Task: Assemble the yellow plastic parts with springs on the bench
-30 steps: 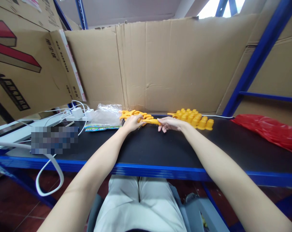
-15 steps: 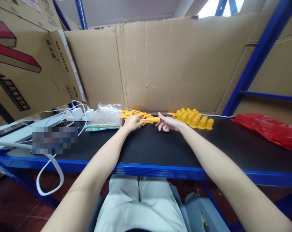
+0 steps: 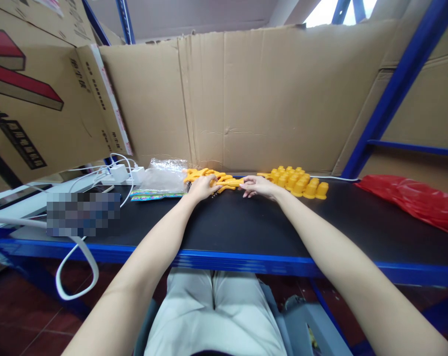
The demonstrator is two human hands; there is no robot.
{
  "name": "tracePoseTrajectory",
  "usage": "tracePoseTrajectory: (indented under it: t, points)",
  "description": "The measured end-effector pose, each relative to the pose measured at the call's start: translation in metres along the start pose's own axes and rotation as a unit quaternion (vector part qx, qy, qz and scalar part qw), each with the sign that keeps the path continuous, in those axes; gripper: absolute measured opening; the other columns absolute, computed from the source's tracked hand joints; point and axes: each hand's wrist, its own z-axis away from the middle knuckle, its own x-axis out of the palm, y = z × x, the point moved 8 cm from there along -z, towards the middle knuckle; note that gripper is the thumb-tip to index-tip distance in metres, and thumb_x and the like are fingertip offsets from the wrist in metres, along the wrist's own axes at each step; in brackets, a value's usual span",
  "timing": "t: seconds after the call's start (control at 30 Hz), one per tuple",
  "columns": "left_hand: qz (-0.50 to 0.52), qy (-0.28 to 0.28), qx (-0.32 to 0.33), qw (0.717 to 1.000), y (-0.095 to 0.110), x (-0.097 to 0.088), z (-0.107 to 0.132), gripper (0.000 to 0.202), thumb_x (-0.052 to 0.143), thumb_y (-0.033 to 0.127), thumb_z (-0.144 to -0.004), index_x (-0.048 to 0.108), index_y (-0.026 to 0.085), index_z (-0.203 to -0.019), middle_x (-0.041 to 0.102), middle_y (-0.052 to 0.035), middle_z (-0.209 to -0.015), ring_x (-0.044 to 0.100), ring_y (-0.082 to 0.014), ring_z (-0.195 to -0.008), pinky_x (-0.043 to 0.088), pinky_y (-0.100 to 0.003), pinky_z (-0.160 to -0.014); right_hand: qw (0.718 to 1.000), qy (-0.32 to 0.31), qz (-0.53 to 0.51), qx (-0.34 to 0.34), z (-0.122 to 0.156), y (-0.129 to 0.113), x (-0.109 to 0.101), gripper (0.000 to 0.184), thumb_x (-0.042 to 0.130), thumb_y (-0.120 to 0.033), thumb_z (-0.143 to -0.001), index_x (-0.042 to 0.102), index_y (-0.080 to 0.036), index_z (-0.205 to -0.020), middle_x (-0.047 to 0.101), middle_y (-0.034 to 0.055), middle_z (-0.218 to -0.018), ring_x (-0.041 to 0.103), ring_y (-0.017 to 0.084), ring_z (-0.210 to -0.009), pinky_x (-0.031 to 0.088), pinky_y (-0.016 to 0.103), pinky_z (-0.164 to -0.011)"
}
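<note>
My left hand (image 3: 202, 187) is closed round one end of a long yellow-orange plastic piece (image 3: 232, 183), held level just above the table. At the piece's other end, my right hand (image 3: 260, 187) has thumb and fingers pinched on the tip. What kind of thing the piece is does not show clearly. Behind my left hand lies a heap of similar orange plastic pieces (image 3: 198, 173), partly hidden by that hand. Just beyond my right hand stand several yellow cup-shaped plastic pieces (image 3: 298, 188), grouped in rows on the black tabletop (image 3: 242, 227).
A clear plastic bag (image 3: 164, 177) with a colourful edge lies left of the heap. White chargers (image 3: 118, 173) and cables crowd the far left, near a blurred-out item (image 3: 83, 214). Red plastic (image 3: 413, 198) lies at right. Cardboard (image 3: 276, 104) walls the back; a blue rail (image 3: 246, 262) edges the front.
My right hand's raised thumb has come down, and its fingers have closed on the tip of the yellow-orange piece. My left hand has hardly moved.
</note>
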Motion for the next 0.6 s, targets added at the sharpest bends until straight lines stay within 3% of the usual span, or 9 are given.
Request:
tracePoseTrajectory:
  t: [0.6]
  points:
    - [-0.005,-0.011,-0.015,1.000,0.0030,-0.0031,0.0022,0.039,0.058,0.054,-0.077,0.063,0.021,-0.098,0.068,-0.0051,-0.086,0.062,-0.0231,-0.088,0.045,-0.030,-0.072,1.000,-0.008,0.024,0.006,0.0011,-0.0003,0.0009,0.022,0.062,-0.023,-0.084,0.058,-0.013,-0.103,0.067,0.0114,-0.100,0.063,0.008,-0.062,0.051,0.018,-0.055]
